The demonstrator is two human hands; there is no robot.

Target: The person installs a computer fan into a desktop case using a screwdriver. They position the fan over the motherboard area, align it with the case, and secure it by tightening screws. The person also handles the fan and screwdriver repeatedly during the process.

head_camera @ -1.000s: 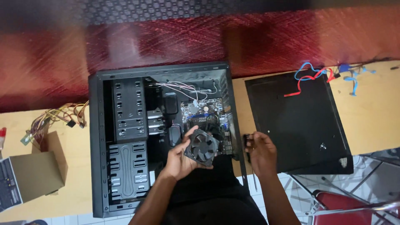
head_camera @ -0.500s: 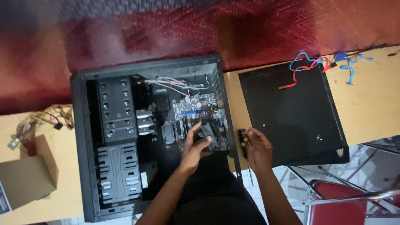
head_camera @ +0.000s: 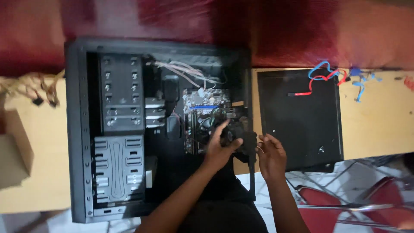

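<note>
A wooden surface (head_camera: 379, 125) carries an open black case (head_camera: 82, 129) lying on its side, its near end cut off by the person's dark lap. Beside it lies a black panel (head_camera: 302, 125) with red and blue cables (head_camera: 321, 77) at its far edge. Inside, the board (head_camera: 202, 101) is blurred. The left hand (head_camera: 220, 149) curls loosely around a dark fan (head_camera: 230, 131) above the board. The right hand (head_camera: 271, 157) rests open, fingers spread, at the case's edge, holding nothing. A box (head_camera: 15, 155) is cut off at left.
</note>
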